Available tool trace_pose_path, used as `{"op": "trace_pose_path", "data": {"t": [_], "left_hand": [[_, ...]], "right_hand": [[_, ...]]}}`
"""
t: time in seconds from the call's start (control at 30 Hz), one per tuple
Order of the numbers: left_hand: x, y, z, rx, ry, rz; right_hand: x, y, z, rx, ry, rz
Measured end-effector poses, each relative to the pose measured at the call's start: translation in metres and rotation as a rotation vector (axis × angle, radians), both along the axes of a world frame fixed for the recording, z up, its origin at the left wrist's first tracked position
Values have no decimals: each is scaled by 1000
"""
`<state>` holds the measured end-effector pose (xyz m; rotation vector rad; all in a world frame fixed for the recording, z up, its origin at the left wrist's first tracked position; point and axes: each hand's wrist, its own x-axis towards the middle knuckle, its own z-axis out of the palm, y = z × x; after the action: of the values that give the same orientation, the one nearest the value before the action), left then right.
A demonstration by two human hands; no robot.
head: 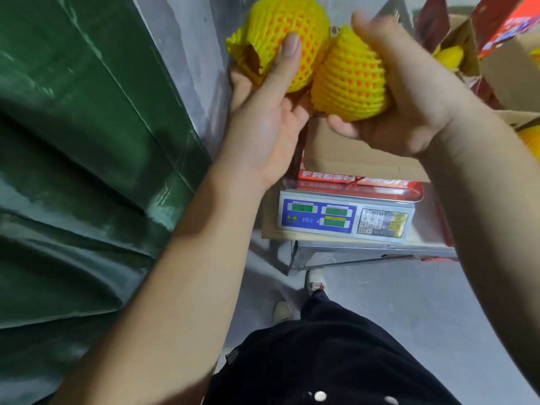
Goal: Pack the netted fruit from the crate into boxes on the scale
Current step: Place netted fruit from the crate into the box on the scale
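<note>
Fruit in yellow foam netting fills both hands, held up in the air above the box and the scale. One netted fruit (pixel 287 39) sits in the left hand (pixel 263 118), whose palm cups it from below while the thumb lies up across the near side of the net and the other fingers curl behind it, mostly hidden. At the left end of this fruit the net bunches into a loose frill with a brown scrap showing in it. A second netted fruit (pixel 349 77) is gripped by the right hand (pixel 409 92), with the thumb wrapped under its lower edge and the fingers curled over the far side; orange skin shows through the holes of both nets. The two fruits touch, or nearly touch, side by side. Directly beneath them lies an open cardboard box (pixel 350 153), brown inside, with a red front edge printed in white letters, of which "FRESH" can be read. This box rests on the platform of an electronic scale (pixel 344 217), which has a blue panel with three green displays and a keypad at its right; the digits are too blurred to read. Beyond the right hand, more cardboard and red printed cartons (pixel 502 45) are stacked, with bits of yellow netting among them. On the left hangs a dark green tarpaulin (pixel 81 147). Below, the person's black trousers (pixel 336 355) and pale shoes stand on a grey floor (pixel 409 302).
</note>
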<state>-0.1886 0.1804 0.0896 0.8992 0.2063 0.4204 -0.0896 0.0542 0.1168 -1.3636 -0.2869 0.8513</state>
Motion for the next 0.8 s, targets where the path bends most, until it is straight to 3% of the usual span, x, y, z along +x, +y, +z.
{"op": "trace_pose_path", "data": {"t": [0.1,0.17,0.23,0.3,0.37,0.4,0.47,0.6,0.73,0.8], "left_hand": [[-6,8,1,120,26,16],[-9,14,2,214,54,20],[-13,18,3,253,74,10],[-17,19,1,278,106,6],[-19,21,-2,312,137,-9],[-20,21,-3,327,155,-22],[-22,23,-4,367,197,-40],[-24,22,-4,468,252,-62],[-25,18,0,487,262,-74],[-23,14,2,499,239,-105]], "right_hand": [[16,-21,-4,26,-168,-231],[33,-38,-14,-95,-540,-505],[57,-58,-33,-446,-1031,-619],[70,-74,-50,-828,-1213,-272],[72,-86,-66,-1163,-1185,135],[68,-89,-69,-1249,-1148,185],[62,-87,-69,-1179,-1140,16],[50,-78,-52,-782,-1195,-158],[18,-52,-31,-314,-958,-5],[2,-39,-24,-191,-896,151]]}}
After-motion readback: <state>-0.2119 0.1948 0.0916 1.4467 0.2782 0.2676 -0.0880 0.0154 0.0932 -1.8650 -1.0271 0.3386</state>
